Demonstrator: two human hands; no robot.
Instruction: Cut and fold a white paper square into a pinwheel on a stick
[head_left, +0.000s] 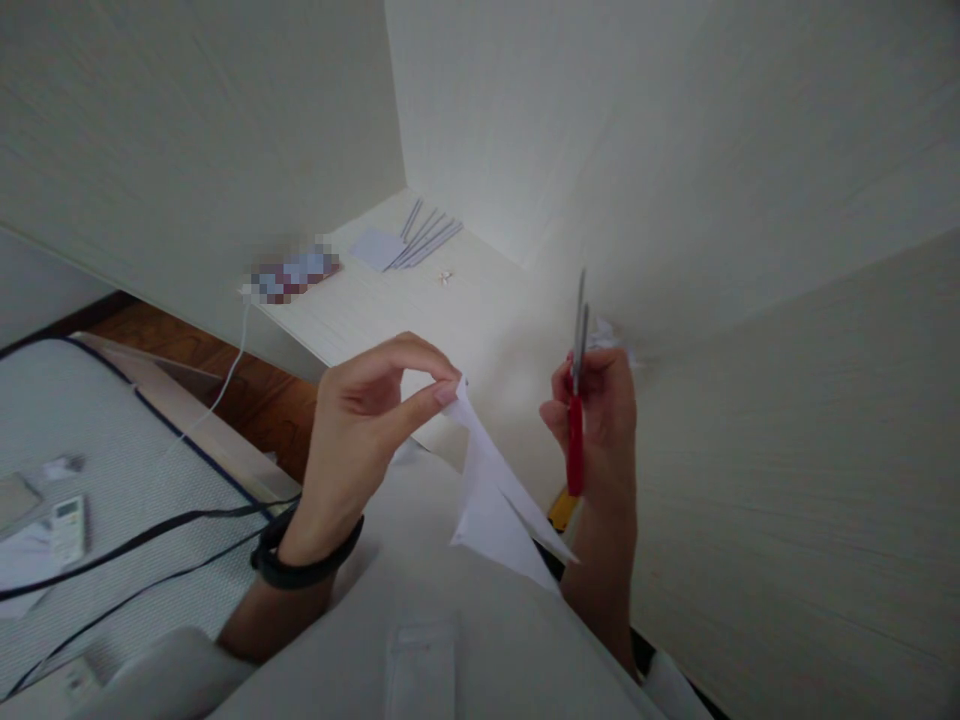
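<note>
Between thumb and fingers, my left hand [375, 425] pinches the top corner of a white sheet of paper [491, 505]. The paper hangs down in front of my body, with a slit cut into its lower right part. My right hand [604, 410], off to the right and apart from the paper, is closed round a pair of scissors [576, 435] with red handles. Their blades point up, slightly parted. A black band circles my left wrist.
On the white tabletop [390, 310] lie several thin sticks [427, 240], a pale square sheet [377, 248], small bits [445, 278] and a pixelated item [296, 273]. Crumpled paper [606, 335] lies behind my right hand. At left, a bed [150, 480] holds a remote control [69, 528]; cables cross it.
</note>
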